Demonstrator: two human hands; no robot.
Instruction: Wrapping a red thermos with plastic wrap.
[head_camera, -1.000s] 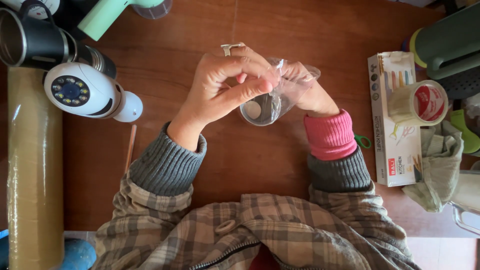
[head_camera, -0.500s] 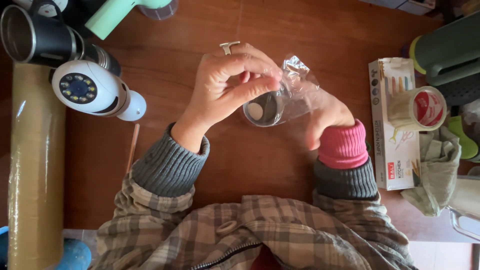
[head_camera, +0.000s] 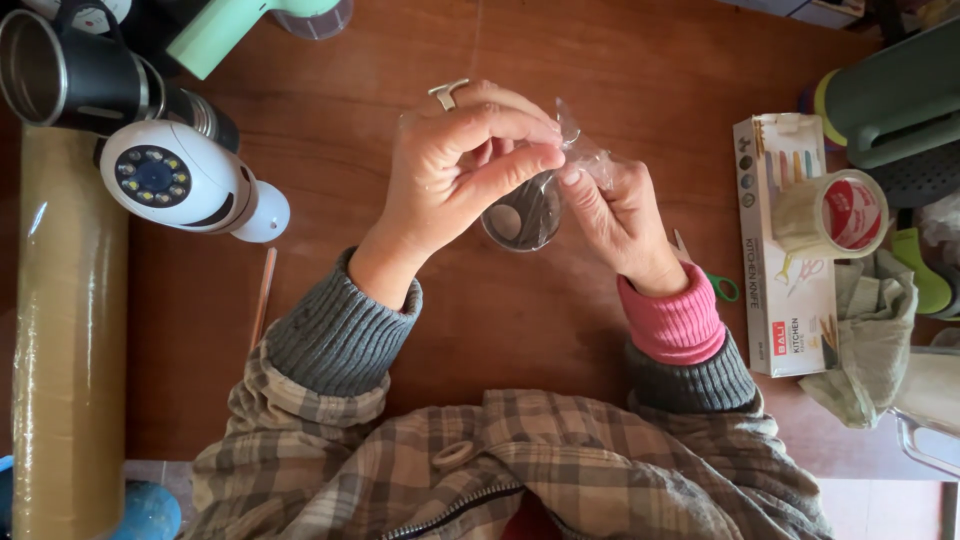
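Over the middle of a brown wooden table (head_camera: 350, 100), both my hands hold a small clear glass (head_camera: 525, 215) wrapped in crinkled clear plastic film (head_camera: 590, 150). My left hand (head_camera: 450, 170) pinches the film at the glass's upper edge with thumb and forefinger; a ring sits on one finger. From the right side, my right hand (head_camera: 620, 220) grips the glass and film, fingers curled around them. The glass lies tilted with its mouth toward me.
A white round security camera (head_camera: 175, 180) and a dark metal mug (head_camera: 60, 75) sit at the left, above a tall brownish roll (head_camera: 65, 330). A long knife box (head_camera: 785, 250), a tape roll (head_camera: 835, 215), a cloth (head_camera: 870, 340) and green-handled scissors (head_camera: 720, 285) lie right.
The glass has shifted a little and the film now sticks up at the top right. My right hand turned, its fingers moving up along the wrapped glass.
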